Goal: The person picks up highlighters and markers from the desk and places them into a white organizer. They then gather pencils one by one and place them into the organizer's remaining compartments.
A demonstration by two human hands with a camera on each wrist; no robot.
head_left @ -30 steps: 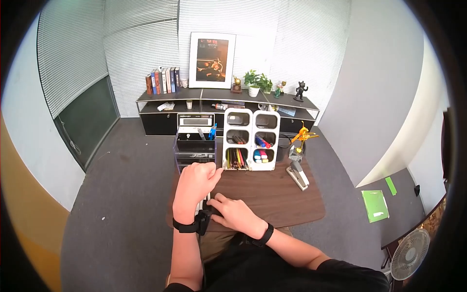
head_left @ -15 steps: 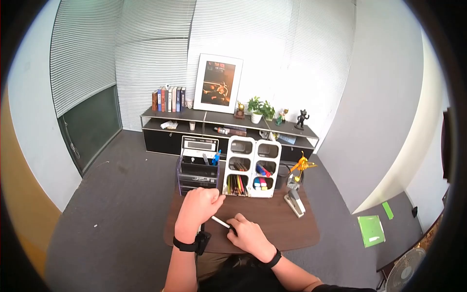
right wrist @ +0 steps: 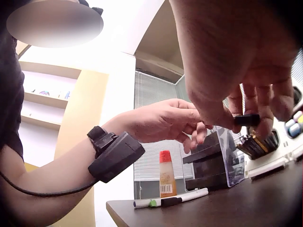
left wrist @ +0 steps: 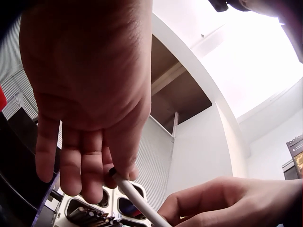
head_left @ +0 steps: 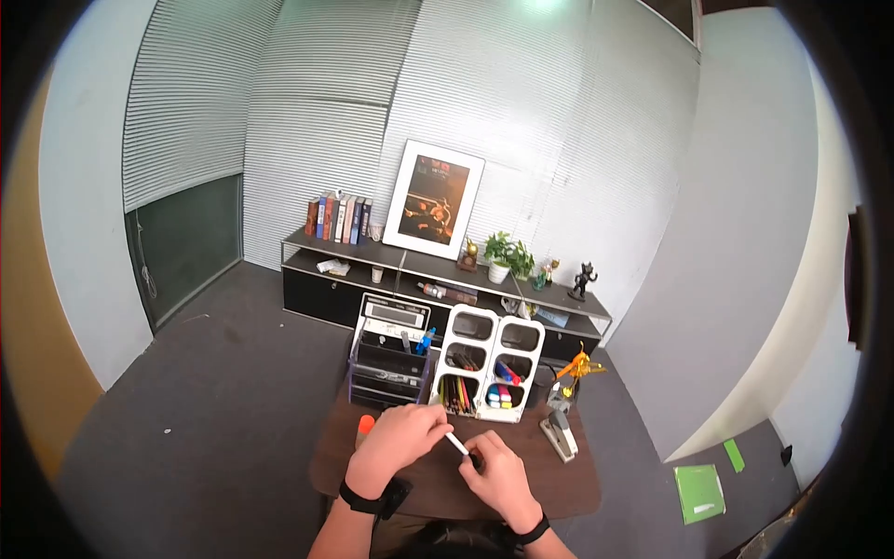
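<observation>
A white marker with black ends spans the gap between the two hands, above the tabletop. My left hand pinches one end; in the left wrist view its thumb and forefinger meet at the black tip, the other fingers hanging down. At the opposite end, my right hand grips the black cap between thumb and fingers. Beside the left hand stands a glue bottle with a red-orange top. Several white markers lie on the table in front of that bottle.
Along the back of the brown table stand a dark desk organizer and a white compartment rack with pencils and markers. A stapler and a yellow-orange ornament are at the right.
The right hand moved from beside the left wrist, rightward with the marker in its fingers. The left hand now pinches the marker's other end. The head view has tilted up, and the bottle top has come into view.
</observation>
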